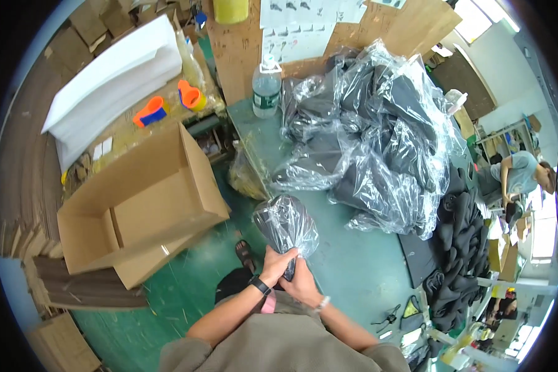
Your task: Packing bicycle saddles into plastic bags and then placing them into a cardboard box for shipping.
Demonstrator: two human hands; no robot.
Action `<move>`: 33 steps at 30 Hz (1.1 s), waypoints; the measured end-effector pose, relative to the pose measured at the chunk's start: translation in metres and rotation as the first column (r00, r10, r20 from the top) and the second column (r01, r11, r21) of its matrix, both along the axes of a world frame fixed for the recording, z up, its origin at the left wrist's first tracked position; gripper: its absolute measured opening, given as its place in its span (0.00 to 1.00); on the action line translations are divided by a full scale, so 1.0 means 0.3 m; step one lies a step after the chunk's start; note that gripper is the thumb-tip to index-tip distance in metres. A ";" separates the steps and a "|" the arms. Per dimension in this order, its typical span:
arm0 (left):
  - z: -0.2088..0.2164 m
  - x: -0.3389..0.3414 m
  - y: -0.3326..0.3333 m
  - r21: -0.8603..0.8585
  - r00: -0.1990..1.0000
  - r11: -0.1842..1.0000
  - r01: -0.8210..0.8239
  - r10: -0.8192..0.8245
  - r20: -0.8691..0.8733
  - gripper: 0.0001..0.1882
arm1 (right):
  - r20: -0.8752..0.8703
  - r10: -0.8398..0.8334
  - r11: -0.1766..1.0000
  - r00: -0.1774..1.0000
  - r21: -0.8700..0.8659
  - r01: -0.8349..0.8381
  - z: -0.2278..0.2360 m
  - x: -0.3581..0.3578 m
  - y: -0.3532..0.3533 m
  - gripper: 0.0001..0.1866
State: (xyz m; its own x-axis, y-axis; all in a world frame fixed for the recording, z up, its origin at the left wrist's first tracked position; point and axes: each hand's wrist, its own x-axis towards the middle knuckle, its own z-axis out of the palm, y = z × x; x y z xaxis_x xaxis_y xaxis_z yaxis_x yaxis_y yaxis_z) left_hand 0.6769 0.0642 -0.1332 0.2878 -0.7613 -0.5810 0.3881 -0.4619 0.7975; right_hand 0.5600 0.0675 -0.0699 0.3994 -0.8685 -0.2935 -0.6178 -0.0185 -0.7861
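Between my two hands, close to my body at the table's near left edge, is what looks like a black bicycle saddle (280, 222) in a clear plastic bag. Its broad end points away from me and its narrow end toward me. My left hand (275, 265), with a dark band on the wrist, is closed round the narrow end from the left. My right hand (302, 283) closes on the same end from the right, its fingers partly hidden. Beyond them, a large pile of bagged black saddles (378, 142) covers the far part of the green table (353, 266).
An open cardboard box (149, 204) stands to my left. Behind it, a bench holds two orange tape dispensers (192, 96) and white sheeting (118, 80). A water bottle (266, 87) is beside the pile. Unbagged black pieces (459, 248) heap at right; a person (518, 177) is beyond.
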 end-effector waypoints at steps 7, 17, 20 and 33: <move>0.360 0.410 0.055 -0.224 0.990 0.964 0.141 -0.130 0.060 0.36 | 0.258 -0.696 0.718 0.670 0.273 0.640 -0.126 0.201 -0.550 0.31; 0.794 1.310 0.269 0.160 0.709 0.975 -0.154 -0.004 0.705 0.48 | 0.335 -0.867 0.482 0.369 0.380 0.789 -0.725 0.358 -0.985 0.21; 0.707 1.701 0.523 0.362 0.514 0.874 -0.325 -0.159 0.843 0.47 | 0.237 -0.924 0.381 0.299 0.528 0.759 -0.548 0.427 -0.924 0.12; -0.362 2.608 1.155 0.811 0.766 0.535 -0.237 -0.410 0.495 0.54 | -0.243 0.544 0.695 0.803 -0.407 -0.593 0.289 1.373 -0.319 0.34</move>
State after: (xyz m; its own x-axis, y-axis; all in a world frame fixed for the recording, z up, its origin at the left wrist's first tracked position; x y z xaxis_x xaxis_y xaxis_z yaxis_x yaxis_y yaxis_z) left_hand 1.4594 0.4106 -0.2419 0.7482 -0.0958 -0.6566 -0.0691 -0.9954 0.0665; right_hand 0.9720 -0.0282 0.0168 0.8514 -0.5246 -0.0019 -0.4442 -0.7190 -0.5345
